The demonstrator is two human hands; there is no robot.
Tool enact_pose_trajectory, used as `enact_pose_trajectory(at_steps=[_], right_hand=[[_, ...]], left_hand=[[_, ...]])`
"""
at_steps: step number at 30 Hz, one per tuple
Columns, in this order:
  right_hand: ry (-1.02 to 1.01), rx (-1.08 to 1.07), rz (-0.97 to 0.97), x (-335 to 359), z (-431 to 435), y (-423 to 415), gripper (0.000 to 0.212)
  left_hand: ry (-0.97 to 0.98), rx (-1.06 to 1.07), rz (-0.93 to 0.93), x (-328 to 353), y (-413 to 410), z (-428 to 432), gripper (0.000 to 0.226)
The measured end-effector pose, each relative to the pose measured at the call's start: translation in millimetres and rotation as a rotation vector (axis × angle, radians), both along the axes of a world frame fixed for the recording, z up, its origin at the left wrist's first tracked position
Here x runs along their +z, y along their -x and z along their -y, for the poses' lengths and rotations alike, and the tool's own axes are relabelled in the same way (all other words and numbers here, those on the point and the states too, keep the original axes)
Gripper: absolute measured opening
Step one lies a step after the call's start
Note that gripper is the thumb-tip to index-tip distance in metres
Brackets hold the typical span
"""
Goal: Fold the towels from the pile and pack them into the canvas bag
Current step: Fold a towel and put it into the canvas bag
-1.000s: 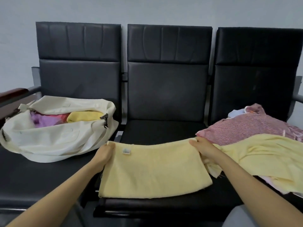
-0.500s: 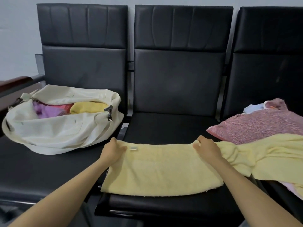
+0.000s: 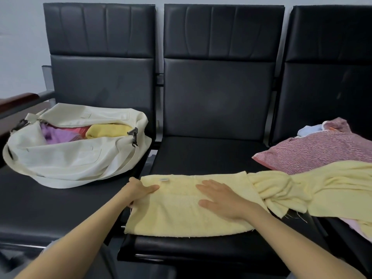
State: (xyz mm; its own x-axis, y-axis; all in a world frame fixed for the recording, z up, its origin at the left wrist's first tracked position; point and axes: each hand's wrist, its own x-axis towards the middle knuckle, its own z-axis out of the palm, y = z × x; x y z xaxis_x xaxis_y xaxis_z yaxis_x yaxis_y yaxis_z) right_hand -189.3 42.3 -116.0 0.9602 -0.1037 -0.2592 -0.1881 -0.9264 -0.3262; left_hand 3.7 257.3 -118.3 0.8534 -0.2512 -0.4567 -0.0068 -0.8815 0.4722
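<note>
Over on the left seat sits the canvas bag point(image 3: 76, 150), cream, slouchy, its mouth gaping, with a purple towel point(image 3: 53, 133) and a folded yellow one point(image 3: 108, 130) already tucked inside. On to the middle seat point(image 3: 211, 156), smooth black padded upholstery, and here's the action: the pale yellow towel point(image 3: 177, 214) lies doubled over near the front edge. The left hand point(image 3: 138, 190) rests at its left end, fingers laid out straight across the cloth (whether the thumb is hooked under the edge, I cannot tell). The right hand point(image 3: 223, 200) is flat, palm down, fingers spread, pressing the middle of the fold and gripping nothing. This is soft, light terry, nubbly and limp, so I'd say it will sag and bunch unless taken by its corners or along a folded edge, and it likely wants smoothing after each fold. Sure enough, its right end is twisted into a rope, trailing onto the pile point(image 3: 326, 152) on the right seat, where a mottled pink towel point(image 3: 314, 150) sits on top with a scrap of pale blue cloth point(image 3: 308, 129) behind it.
</note>
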Motion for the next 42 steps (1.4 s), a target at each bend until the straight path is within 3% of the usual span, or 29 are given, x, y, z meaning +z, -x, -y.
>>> enact_pose_trajectory(at_steps=[3, 7, 9, 11, 13, 16, 18, 22, 26, 29, 32, 36, 42], right_hand=[[0.046, 0.024, -0.032, -16, -5, -6, 0.066], [0.079, 0.012, -0.013, -22, -8, -9, 0.089], [0.082, -0.013, -0.001, -24, -9, -11, 0.094], [0.095, -0.065, 0.009, -27, -12, -17, 0.094], [0.112, -0.123, 0.020, -30, -16, -28, 0.082], [0.134, -0.170, 0.037, -33, -18, -40, 0.063], [0.142, -0.172, 0.039, -34, -17, -44, 0.062], [0.147, -0.174, 0.047, -34, -16, -45, 0.062], [0.131, -0.180, 0.068, -35, -17, -44, 0.062], [0.139, -0.186, 0.074, -34, -18, -44, 0.062], [0.139, -0.189, 0.072, -32, -19, -43, 0.062], [0.126, -0.191, 0.070, -31, -20, -43, 0.062], [0.109, -0.221, 0.028, -28, -40, -52, 0.064]], left_hand=[[0.151, 0.004, -0.154, 5, -5, -7, 0.048], [0.185, -0.073, -0.124, 3, -12, -13, 0.046], [0.419, -0.044, -0.029, 4, -12, -9, 0.038], [0.659, 0.055, 0.043, 9, -13, -4, 0.029], [0.649, 0.128, 0.077, 12, -19, -3, 0.026], [0.301, 0.077, -0.060, 7, -24, -9, 0.038], [0.246, 0.064, -0.122, 6, -26, -14, 0.051], [0.390, 0.027, 0.017, 9, -31, -15, 0.024], [0.542, 0.100, -0.289, 16, -29, -18, 0.018], [0.517, -0.009, -0.351, 18, -27, -23, 0.043], [0.501, -0.162, -0.339, 20, -23, -24, 0.039], [0.552, -0.083, -0.328, 24, -21, -23, 0.050], [0.967, -0.089, -0.353, 50, -17, -27, 0.060]])
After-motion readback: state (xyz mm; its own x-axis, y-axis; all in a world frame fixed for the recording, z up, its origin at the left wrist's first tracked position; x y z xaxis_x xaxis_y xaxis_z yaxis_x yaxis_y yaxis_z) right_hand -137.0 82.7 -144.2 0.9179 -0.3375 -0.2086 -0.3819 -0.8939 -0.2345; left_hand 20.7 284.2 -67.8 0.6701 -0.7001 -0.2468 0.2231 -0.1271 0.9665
